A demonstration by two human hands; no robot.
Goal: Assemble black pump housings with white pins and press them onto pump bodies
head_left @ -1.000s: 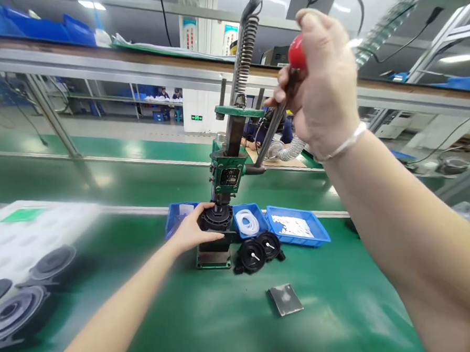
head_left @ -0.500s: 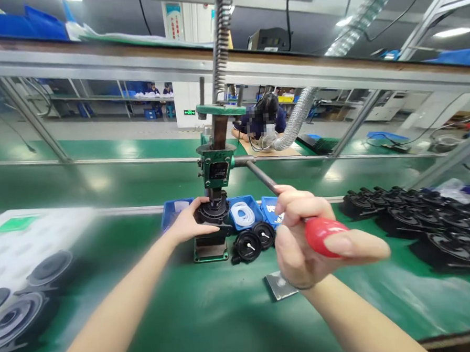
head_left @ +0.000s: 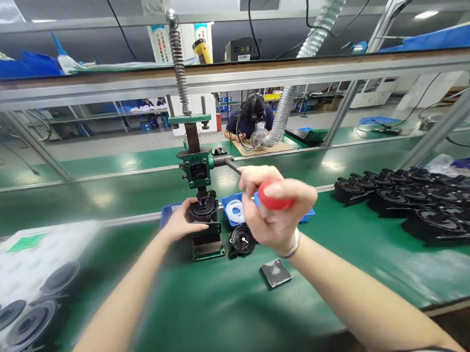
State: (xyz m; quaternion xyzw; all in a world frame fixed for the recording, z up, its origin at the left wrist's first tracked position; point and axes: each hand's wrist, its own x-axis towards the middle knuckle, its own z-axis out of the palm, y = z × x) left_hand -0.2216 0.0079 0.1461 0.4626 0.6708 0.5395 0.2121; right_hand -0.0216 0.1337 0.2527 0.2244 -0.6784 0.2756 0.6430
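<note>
A green hand-operated arbor press [head_left: 198, 170] stands on the bench, its ram lowered onto a round black plastic housing [head_left: 205, 209]. My left hand [head_left: 179, 221] grips that housing from the left, thumb in front and fingers behind. My right hand [head_left: 276, 210] is wrapped round the lever's red knob [head_left: 274, 195], to the right of the press; the lever's metal rod runs back to the press head. Just right of the press base lies a round black part [head_left: 243, 239] with a white piece at its centre. A small dark metal block [head_left: 276, 273] rests nearer to me.
Blue bins [head_left: 231, 202] behind the press hold white rings. Rows of black parts [head_left: 413, 198] cover the right side. At the left, a white tray [head_left: 37, 249] carries several round black parts. An overhead shelf [head_left: 292, 73] spans the view; a co-worker [head_left: 253, 114] sits beyond.
The red knob and my right hand have moved left and up, away from me. My left hand still holds the housing under the ram. The camera view has shifted.
</note>
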